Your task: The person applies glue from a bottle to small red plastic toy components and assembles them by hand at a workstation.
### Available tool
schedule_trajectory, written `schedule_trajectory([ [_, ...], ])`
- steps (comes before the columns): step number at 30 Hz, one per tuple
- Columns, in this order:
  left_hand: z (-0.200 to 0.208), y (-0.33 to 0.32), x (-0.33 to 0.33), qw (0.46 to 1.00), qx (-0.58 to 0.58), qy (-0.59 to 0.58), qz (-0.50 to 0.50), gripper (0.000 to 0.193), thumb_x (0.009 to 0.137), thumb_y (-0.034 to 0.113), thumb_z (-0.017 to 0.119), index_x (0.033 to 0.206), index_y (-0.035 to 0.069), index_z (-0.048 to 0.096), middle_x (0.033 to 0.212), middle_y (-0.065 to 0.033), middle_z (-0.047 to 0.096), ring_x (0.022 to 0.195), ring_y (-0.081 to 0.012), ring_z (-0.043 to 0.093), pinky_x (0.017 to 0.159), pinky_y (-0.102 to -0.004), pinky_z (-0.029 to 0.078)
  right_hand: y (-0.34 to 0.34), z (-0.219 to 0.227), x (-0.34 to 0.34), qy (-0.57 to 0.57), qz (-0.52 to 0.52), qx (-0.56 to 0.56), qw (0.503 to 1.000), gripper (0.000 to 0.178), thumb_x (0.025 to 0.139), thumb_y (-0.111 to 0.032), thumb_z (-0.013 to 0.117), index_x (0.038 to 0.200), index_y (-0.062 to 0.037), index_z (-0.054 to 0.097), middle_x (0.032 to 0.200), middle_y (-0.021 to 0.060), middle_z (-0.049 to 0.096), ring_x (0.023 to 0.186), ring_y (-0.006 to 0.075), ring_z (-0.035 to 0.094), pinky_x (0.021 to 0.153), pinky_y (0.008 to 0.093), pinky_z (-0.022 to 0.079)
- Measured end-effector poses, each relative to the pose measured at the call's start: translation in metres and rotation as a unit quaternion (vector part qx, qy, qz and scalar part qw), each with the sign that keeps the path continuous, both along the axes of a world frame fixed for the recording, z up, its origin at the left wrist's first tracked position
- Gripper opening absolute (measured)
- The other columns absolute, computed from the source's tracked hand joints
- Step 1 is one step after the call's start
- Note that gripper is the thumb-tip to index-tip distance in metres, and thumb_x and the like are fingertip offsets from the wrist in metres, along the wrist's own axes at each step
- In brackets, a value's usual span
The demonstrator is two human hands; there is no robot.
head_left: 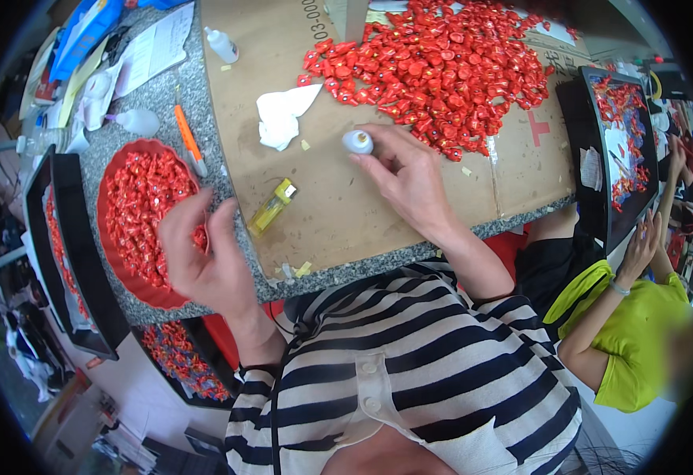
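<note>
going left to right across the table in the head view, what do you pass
red bowl of red pieces → left hand → yellow lighter → small white bottle at the right hand → black tray

Two of the person's own hands were in view, the left hand (204,257) and the right hand (406,178). The small red wrapped pieces were too many to count: one large heap (441,67) lay on one sheet of cardboard (338,214), and one red bowl (117,253) held another mass of them. Three small white squeeze bottles showed: one (357,142) at the right hand's fingertips, one (222,45) near the cardboard's far corner, one (136,121) on the grey bench (164,95). There was one yellow lighter (272,207), one orange-handled tool (189,141), one crumpled white tissue (281,117), and three black trays (73,261) (619,150) (184,360) holding red pieces.
</note>
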State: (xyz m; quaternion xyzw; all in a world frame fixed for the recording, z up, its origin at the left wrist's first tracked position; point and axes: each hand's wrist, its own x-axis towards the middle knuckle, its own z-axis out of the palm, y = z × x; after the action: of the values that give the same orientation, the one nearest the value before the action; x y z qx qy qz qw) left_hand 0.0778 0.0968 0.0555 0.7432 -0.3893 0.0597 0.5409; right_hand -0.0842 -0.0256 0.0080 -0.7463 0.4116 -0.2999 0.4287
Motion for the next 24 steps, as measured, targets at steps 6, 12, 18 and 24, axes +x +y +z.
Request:
schedule_trajectory([
  [6, -0.029, -0.085, -0.028, 0.955, 0.221, 0.089, -0.176, 0.018, 0.075, 0.013, 0.064, 0.087, 0.0, 0.061, 0.068, -0.015, 0.061, 0.056, -0.0243, 0.059, 0.051, -0.0327, 0.044, 0.0, 0.008, -0.02, -0.026, -0.016, -0.093, 0.995, 0.026, 0.07, -0.006, 0.065, 0.093, 0.0005, 0.057, 0.084, 0.0098, 0.06, 0.064, 0.0166, 0.058, 0.058, 0.0264, 0.045],
  [12, -0.048, -0.121, -0.036, 0.952, 0.248, -0.037, -0.177, 0.024, 0.073, 0.018, 0.067, 0.082, -0.001, 0.056, 0.066, -0.0116, 0.059, 0.058, -0.0235, 0.058, 0.053, -0.033, 0.045, 0.001, 0.005, -0.044, -0.118, -0.017, 0.002, 0.993, 0.028, 0.075, -0.003, 0.059, 0.101, 0.0005, 0.051, 0.093, 0.0096, 0.061, 0.076, 0.013, 0.058, 0.066, 0.0242, 0.045],
  [18, -0.038, -0.098, -0.05, 0.945, 0.19, 0.112, -0.24, 0.021, 0.071, 0.006, 0.068, 0.086, -0.001, 0.056, 0.075, -0.0089, 0.06, 0.066, -0.0145, 0.059, 0.059, -0.0259, 0.047, -0.001, 0.0, -0.049, -0.178, -0.065, 0.081, 0.978, 0.03, 0.078, -0.008, 0.06, 0.105, 0.0017, 0.049, 0.088, 0.0117, 0.06, 0.078, 0.0171, 0.059, 0.068, 0.0267, 0.045],
  [24, -0.029, -0.046, -0.073, 0.813, 0.066, 0.459, -0.354, 0.026, 0.071, -0.008, 0.064, 0.095, -0.003, 0.055, 0.086, -0.0048, 0.059, 0.082, -0.0122, 0.059, 0.075, -0.0231, 0.049, 0.008, 0.001, -0.045, -0.199, -0.041, 0.069, 0.977, 0.034, 0.08, -0.013, 0.06, 0.108, 0.0011, 0.048, 0.089, 0.013, 0.059, 0.079, 0.0194, 0.059, 0.069, 0.0276, 0.045],
])
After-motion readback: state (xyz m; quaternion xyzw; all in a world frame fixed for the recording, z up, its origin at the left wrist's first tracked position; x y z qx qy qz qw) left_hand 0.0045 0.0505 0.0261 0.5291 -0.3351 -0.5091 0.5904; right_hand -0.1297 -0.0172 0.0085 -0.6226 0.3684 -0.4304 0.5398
